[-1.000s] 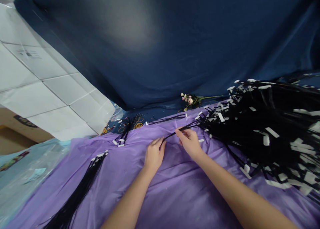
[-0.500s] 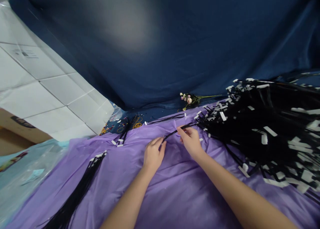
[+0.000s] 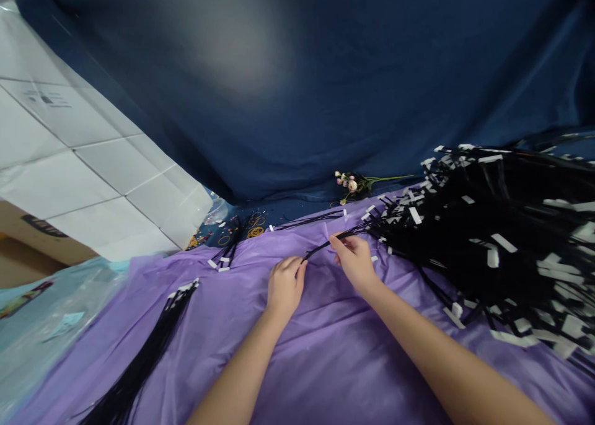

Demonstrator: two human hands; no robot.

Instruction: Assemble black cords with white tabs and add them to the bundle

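Note:
Between my hands runs a thin bundle of black cords (image 3: 317,249), reaching toward a big pile on the right. My left hand (image 3: 285,282) is closed at the bundle's left end, with thumb and fingers together. Farther right, my right hand (image 3: 354,259) pinches the same bundle between thumb and fingertips. The large heap of black cords with white tags (image 3: 465,239) spreads over the right side of the purple cloth (image 3: 325,363). At the left lies a neat bunch of black cords (image 3: 153,344), its white-tagged ends pointing away from me.
Behind the cloth hangs a dark blue curtain (image 3: 325,90). Artificial flowers (image 3: 352,183) lie along its foot, and yellow rubber bands (image 3: 255,232) are scattered to their left. White wrapped blocks (image 3: 93,183) and a cardboard box (image 3: 41,242) stand at the left. A few tagged cords (image 3: 311,219) lie at the back.
My left hand's thumb and fingers have drawn slightly closer together at the bundle's end. My right hand stays almost in the same place.

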